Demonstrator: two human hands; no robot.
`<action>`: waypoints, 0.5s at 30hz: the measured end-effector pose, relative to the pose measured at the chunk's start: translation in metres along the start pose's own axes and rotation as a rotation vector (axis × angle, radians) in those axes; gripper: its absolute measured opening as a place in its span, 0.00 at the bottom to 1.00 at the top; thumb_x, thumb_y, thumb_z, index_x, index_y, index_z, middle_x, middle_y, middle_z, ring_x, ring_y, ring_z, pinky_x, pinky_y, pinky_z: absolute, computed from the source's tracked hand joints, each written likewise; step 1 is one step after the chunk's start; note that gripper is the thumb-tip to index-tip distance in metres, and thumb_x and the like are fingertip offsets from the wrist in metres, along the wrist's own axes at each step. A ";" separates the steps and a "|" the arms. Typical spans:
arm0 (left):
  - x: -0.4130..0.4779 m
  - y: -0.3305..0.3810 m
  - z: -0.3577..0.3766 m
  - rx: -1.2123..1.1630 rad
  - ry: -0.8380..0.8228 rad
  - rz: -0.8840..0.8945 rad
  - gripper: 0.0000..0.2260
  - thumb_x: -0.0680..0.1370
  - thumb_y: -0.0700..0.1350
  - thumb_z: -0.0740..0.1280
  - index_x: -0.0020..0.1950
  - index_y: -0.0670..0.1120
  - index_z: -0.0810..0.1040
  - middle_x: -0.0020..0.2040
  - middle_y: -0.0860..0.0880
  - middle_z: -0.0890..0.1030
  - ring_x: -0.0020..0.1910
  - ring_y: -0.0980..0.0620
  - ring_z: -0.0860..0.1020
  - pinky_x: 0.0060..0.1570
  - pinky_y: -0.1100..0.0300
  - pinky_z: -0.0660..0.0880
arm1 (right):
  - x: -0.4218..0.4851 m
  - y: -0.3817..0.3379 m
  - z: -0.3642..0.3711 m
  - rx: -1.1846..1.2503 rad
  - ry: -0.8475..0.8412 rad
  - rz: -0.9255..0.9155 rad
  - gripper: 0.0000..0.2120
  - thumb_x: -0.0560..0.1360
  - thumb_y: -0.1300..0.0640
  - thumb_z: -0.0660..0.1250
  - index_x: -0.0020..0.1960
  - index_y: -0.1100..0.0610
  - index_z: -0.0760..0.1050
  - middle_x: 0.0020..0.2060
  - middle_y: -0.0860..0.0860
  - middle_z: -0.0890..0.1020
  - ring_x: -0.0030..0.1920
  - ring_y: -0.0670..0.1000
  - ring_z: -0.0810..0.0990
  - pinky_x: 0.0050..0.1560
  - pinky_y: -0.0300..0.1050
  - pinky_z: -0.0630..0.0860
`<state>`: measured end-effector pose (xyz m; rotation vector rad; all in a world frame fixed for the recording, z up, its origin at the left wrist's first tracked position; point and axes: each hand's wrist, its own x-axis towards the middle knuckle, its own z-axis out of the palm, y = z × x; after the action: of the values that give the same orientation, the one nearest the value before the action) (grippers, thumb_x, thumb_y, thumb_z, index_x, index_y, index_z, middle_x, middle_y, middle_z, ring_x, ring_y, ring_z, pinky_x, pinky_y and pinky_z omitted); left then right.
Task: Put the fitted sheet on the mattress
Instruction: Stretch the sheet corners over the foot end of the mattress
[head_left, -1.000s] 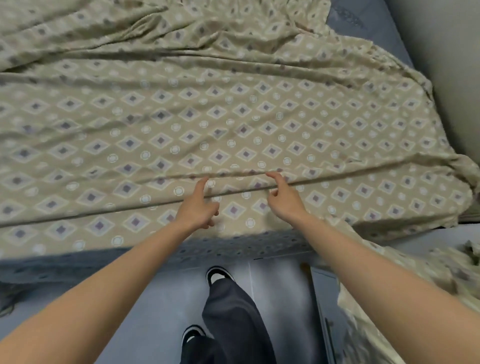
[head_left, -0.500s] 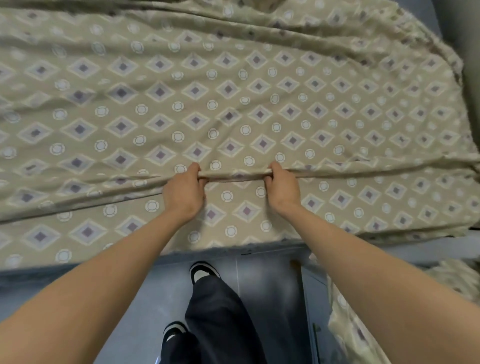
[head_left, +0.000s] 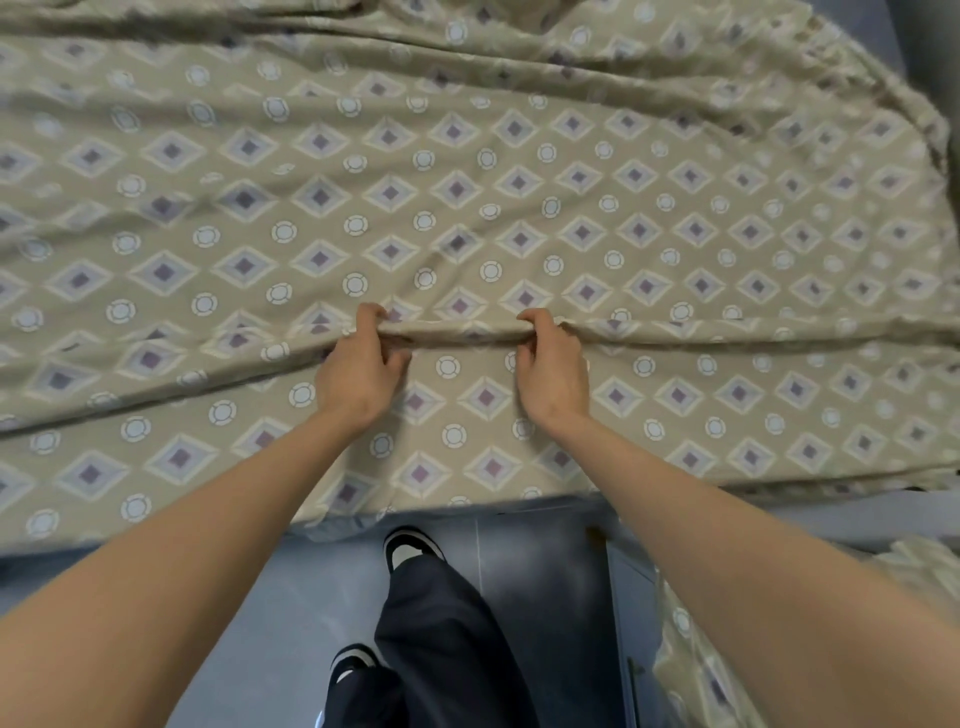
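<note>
— Grip has been taken: a second ago only the forefingers were laid along a crease of the fitted sheet (head_left: 467, 182). Now a ridge (head_left: 457, 330) of cloth is pinched by the left hand (head_left: 358, 371) and the right hand (head_left: 553, 371), with fingers curled over it and thumbs pressed in from the near side.
— Where is the sheet found?
— It is spread loosely over the mattress (head_left: 878, 36), wrinkled toward the mattress's far side, with its hem draped over the mattress's near edge. The ridge is held a little in from that near edge and is raised between the two hands.
— What is meant by that for the task?
— Probably a pull is being prepared, so that slack is drawn toward the mattress's near edge. No corner is seen tucked, and bare grey-blue is exposed at the mattress's far right corner, so the fitting is judged not yet done.
— And below the mattress?
— Grey floor (head_left: 291, 623), a dark trouser leg (head_left: 441, 649) and two shoes are seen; more patterned cloth (head_left: 691, 649) is heaped to the right.
</note>
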<state>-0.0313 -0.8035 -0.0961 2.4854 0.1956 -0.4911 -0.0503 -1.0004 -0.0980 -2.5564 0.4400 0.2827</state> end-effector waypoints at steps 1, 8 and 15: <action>-0.003 -0.002 -0.001 0.008 -0.012 -0.017 0.22 0.78 0.47 0.64 0.69 0.49 0.61 0.41 0.46 0.79 0.42 0.43 0.77 0.41 0.52 0.74 | -0.004 -0.001 0.001 -0.018 -0.001 -0.035 0.17 0.79 0.61 0.57 0.66 0.49 0.66 0.48 0.53 0.79 0.52 0.55 0.74 0.52 0.56 0.75; -0.035 -0.046 -0.039 0.017 0.039 -0.116 0.28 0.78 0.46 0.64 0.74 0.53 0.54 0.42 0.48 0.79 0.41 0.45 0.79 0.39 0.51 0.76 | -0.034 -0.042 0.008 0.160 -0.151 -0.186 0.24 0.79 0.61 0.56 0.71 0.44 0.57 0.41 0.50 0.78 0.44 0.51 0.76 0.42 0.52 0.76; -0.067 -0.111 -0.105 0.025 0.082 -0.266 0.27 0.79 0.48 0.63 0.75 0.51 0.56 0.49 0.45 0.81 0.48 0.41 0.79 0.45 0.49 0.76 | -0.062 -0.113 0.028 0.155 -0.317 -0.285 0.22 0.80 0.59 0.57 0.72 0.47 0.60 0.40 0.50 0.79 0.43 0.53 0.78 0.41 0.53 0.77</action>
<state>-0.0884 -0.6544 -0.0492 2.5177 0.5611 -0.5021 -0.0696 -0.8785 -0.0519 -2.3286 -0.0215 0.5146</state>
